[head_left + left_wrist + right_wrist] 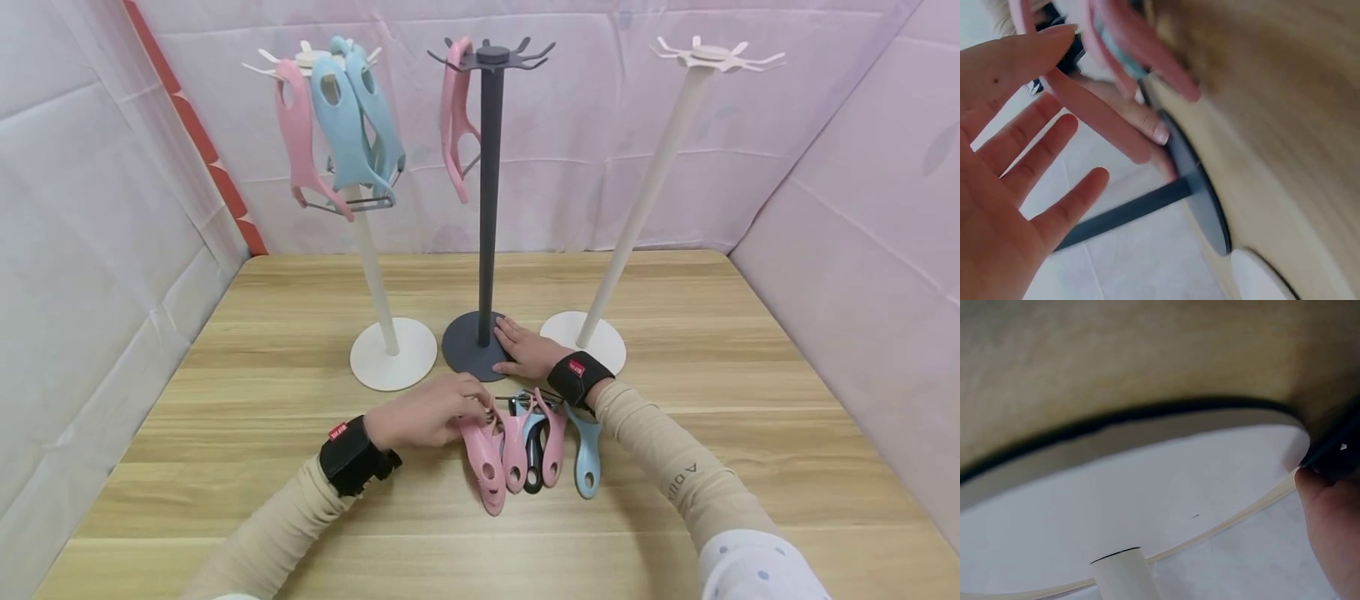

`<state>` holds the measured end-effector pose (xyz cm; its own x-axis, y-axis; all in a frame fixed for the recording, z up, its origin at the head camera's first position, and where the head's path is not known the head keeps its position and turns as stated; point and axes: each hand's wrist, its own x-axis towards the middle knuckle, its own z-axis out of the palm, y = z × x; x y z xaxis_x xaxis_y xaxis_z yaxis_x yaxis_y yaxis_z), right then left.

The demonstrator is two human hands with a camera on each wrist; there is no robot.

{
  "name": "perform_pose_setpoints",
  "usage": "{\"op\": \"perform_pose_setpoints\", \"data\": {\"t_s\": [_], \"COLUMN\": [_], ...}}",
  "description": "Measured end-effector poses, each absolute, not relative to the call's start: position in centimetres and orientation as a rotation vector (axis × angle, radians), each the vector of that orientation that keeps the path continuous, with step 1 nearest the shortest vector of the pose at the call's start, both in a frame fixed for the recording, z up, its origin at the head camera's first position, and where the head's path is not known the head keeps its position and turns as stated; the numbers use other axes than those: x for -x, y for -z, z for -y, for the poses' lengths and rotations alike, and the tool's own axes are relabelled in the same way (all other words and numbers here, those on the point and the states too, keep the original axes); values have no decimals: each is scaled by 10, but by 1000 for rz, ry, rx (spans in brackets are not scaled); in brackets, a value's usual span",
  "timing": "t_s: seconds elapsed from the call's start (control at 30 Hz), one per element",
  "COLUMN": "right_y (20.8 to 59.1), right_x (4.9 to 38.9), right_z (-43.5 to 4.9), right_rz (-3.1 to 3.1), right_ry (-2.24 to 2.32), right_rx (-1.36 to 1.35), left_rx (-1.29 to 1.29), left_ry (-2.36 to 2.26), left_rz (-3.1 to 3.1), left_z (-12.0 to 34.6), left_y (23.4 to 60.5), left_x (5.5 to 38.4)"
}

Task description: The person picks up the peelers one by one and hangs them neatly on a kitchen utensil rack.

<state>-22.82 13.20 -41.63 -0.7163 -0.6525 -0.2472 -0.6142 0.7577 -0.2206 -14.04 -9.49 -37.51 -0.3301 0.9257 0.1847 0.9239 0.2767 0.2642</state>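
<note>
My left hand [435,410] is at the leftmost pink peeler [483,467] of a row on the table. In the left wrist view its fingers are spread and fairly straight, with the thumb near a pink peeler prong [1094,115]; no firm grip shows. My right hand [528,350] rests on the dark stand's round base [467,346], fingers extended. Beside the left hand lie another pink peeler [514,454], a black peeler [534,458], a pink peeler [553,450] and light blue ones, one at the right end [588,458]. Their blade ends overlap.
A white stand [375,275] at left holds pink and blue peelers [341,125]. One pink peeler [453,117] hangs from the dark stand [490,200]. The right white stand [648,200] has bare hooks. Pale cloth walls enclose the wooden table [247,367].
</note>
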Motion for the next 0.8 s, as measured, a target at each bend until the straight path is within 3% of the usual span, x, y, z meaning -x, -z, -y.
{"op": "perform_pose_setpoints", "data": {"t_s": [0.2, 0.43, 0.8], "right_y": [417, 421, 420], "right_x": [229, 230, 231], "right_z": [-133, -134, -133], "right_rz": [-2653, -2654, -2636], "right_ry": [178, 199, 174], "right_rx": [991, 1039, 983], "left_rx": [-1772, -1716, -1307], "left_ry": [-901, -1758, -2612], "left_rz": [-2544, -2542, -2772], "left_z": [106, 109, 82], "left_y": [363, 341, 272], "left_x": [153, 167, 185]}}
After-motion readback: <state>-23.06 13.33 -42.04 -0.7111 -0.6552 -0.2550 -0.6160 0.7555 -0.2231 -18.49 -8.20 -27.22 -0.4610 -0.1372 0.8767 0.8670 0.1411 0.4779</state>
